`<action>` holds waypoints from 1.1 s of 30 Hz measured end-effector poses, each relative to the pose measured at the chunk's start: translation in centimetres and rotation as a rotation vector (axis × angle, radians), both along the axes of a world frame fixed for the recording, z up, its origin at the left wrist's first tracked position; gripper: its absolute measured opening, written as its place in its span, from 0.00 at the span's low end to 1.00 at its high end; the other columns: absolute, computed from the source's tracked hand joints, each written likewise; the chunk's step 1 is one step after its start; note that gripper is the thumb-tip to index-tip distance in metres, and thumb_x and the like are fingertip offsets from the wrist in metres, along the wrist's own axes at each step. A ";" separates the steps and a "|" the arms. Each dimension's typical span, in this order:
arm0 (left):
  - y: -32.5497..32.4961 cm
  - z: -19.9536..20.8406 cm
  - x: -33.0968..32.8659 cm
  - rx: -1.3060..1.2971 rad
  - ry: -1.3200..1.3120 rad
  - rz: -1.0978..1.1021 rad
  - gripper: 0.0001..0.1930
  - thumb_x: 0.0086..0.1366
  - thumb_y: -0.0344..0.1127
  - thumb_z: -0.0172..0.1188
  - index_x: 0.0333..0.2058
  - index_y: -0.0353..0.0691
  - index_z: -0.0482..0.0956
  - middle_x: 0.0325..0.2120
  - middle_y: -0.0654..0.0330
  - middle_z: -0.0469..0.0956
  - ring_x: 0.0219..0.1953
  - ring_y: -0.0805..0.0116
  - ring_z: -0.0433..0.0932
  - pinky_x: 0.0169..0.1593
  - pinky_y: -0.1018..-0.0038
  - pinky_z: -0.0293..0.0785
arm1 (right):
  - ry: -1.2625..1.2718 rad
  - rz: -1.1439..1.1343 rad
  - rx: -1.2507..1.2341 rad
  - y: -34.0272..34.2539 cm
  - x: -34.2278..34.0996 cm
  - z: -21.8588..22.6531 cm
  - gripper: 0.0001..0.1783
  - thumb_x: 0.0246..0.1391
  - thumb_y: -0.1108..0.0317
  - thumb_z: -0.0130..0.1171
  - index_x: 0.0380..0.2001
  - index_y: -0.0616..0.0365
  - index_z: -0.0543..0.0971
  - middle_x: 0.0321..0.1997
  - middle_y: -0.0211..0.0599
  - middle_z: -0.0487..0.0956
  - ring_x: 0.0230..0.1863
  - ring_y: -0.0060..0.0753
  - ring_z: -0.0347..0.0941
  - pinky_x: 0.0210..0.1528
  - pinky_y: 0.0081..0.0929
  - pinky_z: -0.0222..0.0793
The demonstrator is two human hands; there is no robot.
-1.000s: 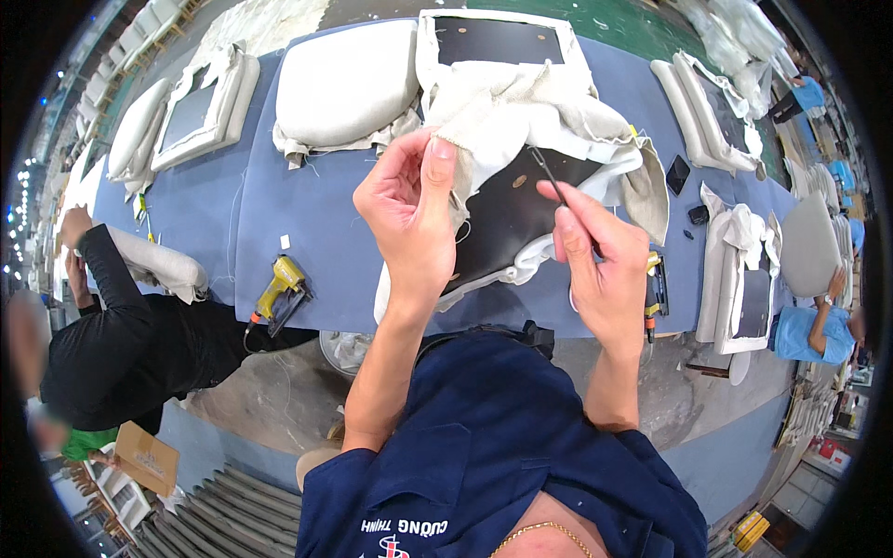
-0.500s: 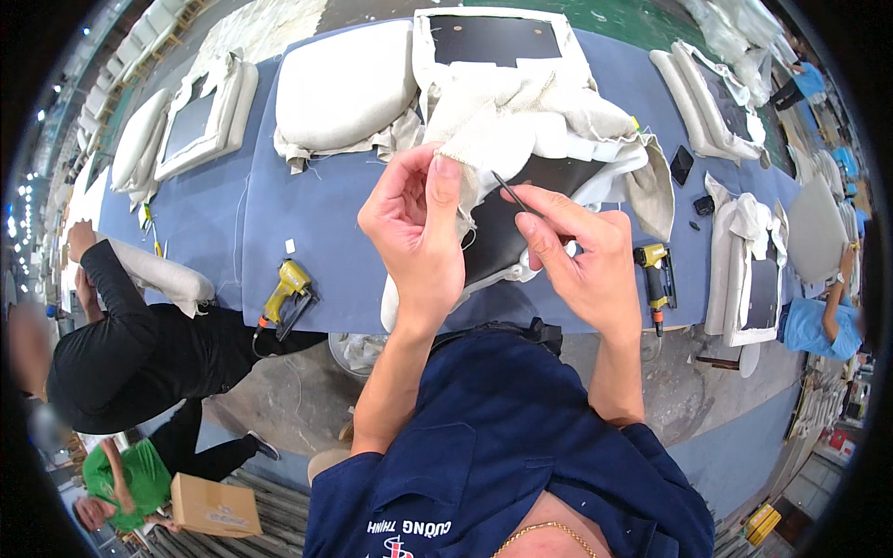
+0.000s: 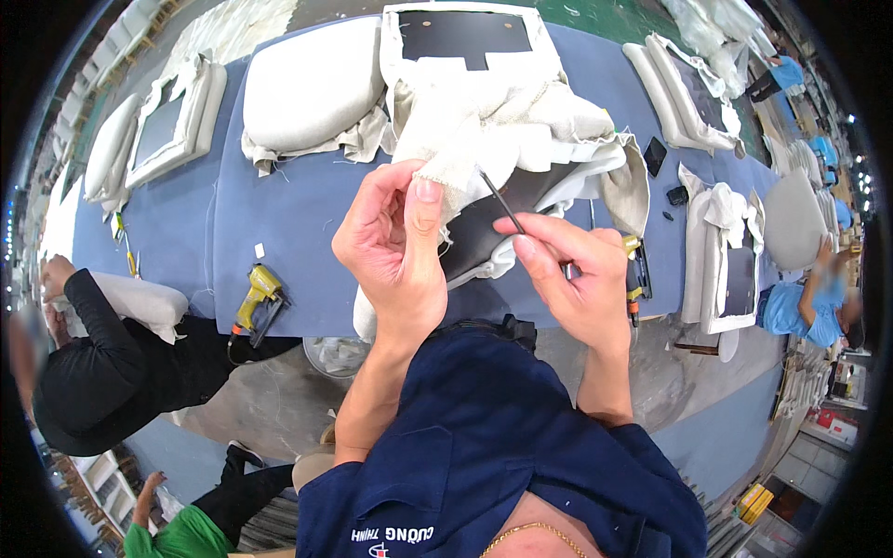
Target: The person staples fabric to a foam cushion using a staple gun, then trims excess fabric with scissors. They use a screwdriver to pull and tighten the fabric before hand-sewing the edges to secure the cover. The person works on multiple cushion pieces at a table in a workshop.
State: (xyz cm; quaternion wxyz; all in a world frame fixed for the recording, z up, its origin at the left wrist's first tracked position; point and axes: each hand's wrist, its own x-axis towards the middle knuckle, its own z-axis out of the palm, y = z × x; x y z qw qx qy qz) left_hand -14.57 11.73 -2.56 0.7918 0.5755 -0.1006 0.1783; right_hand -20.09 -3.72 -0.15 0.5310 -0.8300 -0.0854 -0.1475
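Note:
My left hand (image 3: 398, 256) pinches the edge of a loose cream fabric (image 3: 465, 116) between thumb and fingers. My right hand (image 3: 579, 270) grips a thin, dark, rod-like tool (image 3: 500, 197) with thumb and forefinger; its tip points up and left, close to the fabric. I cannot make out whether the tip touches it. Below lies a padded seat piece with a black underside (image 3: 484, 228) and white padding around its edge, partly covered by fabric and hands. Behind it, a cream upholstered piece with a black panel (image 3: 460, 35) lies on the blue-covered table (image 3: 316, 209).
Yellow-and-black staple guns lie left (image 3: 260, 296) and right (image 3: 638, 274), the right one partly behind my hand. A cream cushion (image 3: 312, 79) and more upholstered pieces (image 3: 172, 126) stand on the table. A co-worker in black (image 3: 139, 363) works at the left, another in blue (image 3: 805, 312) at the right.
My right hand has drawn back from the fabric, so more of the dark rod shows. The view has shifted slightly right. The person in green has moved lower, the carton mostly out of view.

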 end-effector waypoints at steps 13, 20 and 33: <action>-1.3 0.8 -1.4 0.235 -0.138 -0.030 0.06 0.64 0.25 0.66 0.37 0.29 0.80 0.24 0.57 0.78 0.22 0.74 0.75 0.28 0.79 0.70 | -0.059 -0.028 0.063 -0.1 -0.3 0.6 0.09 0.59 0.75 0.63 0.41 0.69 0.84 0.31 0.41 0.86 0.23 0.19 0.78 0.26 0.17 0.70; -0.6 2.5 -0.1 0.403 -0.548 -0.323 0.10 0.55 0.24 0.70 0.36 0.29 0.82 0.28 0.56 0.82 0.25 0.73 0.75 0.30 0.80 0.67 | -0.005 -0.029 0.066 -3.7 -3.4 1.3 0.06 0.55 0.76 0.64 0.36 0.66 0.85 0.22 0.36 0.83 0.18 0.21 0.74 0.23 0.19 0.66; -5.4 4.0 5.1 0.225 -0.354 -0.909 0.33 0.43 0.30 0.77 0.51 0.31 0.79 0.51 0.52 0.80 0.62 0.57 0.73 0.67 0.63 0.63 | -0.233 -0.124 -0.307 -4.3 -6.1 1.6 0.03 0.51 0.80 0.65 0.30 0.70 0.83 0.23 0.39 0.83 0.18 0.33 0.78 0.23 0.26 0.73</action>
